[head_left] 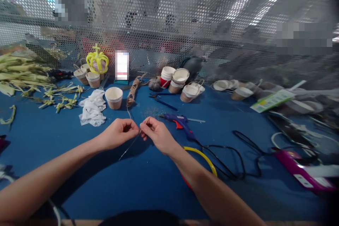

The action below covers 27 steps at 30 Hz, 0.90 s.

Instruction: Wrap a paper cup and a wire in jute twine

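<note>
My left hand and my right hand meet above the middle of the blue table, both closed with thumb and fingers pinched. A thin strand of twine runs from the bundle of jute twine toward my fingertips, which pinch it. Below them hangs a fine, shiny strand, slanting down to the left; whether it is wire or thread I cannot tell. Just beyond my hands stands a paper cup wrapped in brown on its lower part. A crumpled white cloth lies left of the cup.
A blue glue gun and pliers lie right of centre. Several wrapped cups stand along the back, before a perforated metal screen. Corn husks are heaped far left. Black cable and a purple power strip lie right.
</note>
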Motion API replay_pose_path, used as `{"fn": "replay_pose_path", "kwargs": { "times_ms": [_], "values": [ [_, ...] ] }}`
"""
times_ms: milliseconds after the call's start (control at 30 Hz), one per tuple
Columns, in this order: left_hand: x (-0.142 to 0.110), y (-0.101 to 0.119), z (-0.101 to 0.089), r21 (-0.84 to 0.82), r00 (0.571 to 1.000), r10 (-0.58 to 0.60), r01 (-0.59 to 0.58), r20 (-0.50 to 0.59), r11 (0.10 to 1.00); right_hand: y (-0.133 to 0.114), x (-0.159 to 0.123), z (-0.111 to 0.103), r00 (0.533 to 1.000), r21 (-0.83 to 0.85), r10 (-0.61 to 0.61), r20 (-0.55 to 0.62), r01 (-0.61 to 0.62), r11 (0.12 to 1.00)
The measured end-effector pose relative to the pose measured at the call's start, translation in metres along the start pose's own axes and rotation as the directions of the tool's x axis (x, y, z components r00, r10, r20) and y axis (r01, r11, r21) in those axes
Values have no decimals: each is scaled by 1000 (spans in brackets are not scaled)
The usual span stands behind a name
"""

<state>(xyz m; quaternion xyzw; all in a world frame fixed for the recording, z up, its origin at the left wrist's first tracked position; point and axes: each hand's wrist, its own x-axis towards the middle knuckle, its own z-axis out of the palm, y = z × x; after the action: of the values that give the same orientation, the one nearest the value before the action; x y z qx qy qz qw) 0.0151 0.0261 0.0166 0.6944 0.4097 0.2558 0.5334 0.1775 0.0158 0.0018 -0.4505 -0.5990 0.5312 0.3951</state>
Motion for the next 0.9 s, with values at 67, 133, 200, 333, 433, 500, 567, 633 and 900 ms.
{"fn": "replay_pose_path", "kwargs": {
  "times_ms": [67, 133, 200, 333, 433, 500, 567, 633, 900],
  "values": [
    [0, 1, 1, -13, 1000, -16, 16, -7, 1000, -1, 0, 1, 1000, -42, -16, -6, 16, 999],
    [0, 0, 2, -30, 999, -29, 29, -21, 999, -1, 0, 2, 999, -91, -33, -16, 31, 995],
    [1, -1, 4, -44, 998, -42, 40, -38, 998, -2, -1, 3, 998, -147, -48, -29, 43, 988],
    [2, -4, 5, -85, 997, -64, 60, -51, 995, -1, -2, 4, 997, -223, -67, -33, 58, 973],
    [2, -3, 4, -180, 996, -90, 90, 6, 980, -2, -3, 3, 998, -106, -62, 24, 64, 992],
    [1, -2, 4, -250, 992, -120, 128, 48, 960, -4, -3, 2, 996, 1, -64, 65, 64, 998],
    [0, -2, 4, -282, 987, -144, 159, 73, 946, -5, -3, 2, 994, 33, -67, 81, 65, 997],
    [0, -2, 4, -261, 987, -142, 157, 73, 952, -5, -3, 1, 995, -2, -67, 74, 67, 998],
    [2, -6, 3, -83, 998, -67, 66, -1, 994, -4, -2, 2, 1000, -122, -17, 26, 20, 992]
  ]
}}
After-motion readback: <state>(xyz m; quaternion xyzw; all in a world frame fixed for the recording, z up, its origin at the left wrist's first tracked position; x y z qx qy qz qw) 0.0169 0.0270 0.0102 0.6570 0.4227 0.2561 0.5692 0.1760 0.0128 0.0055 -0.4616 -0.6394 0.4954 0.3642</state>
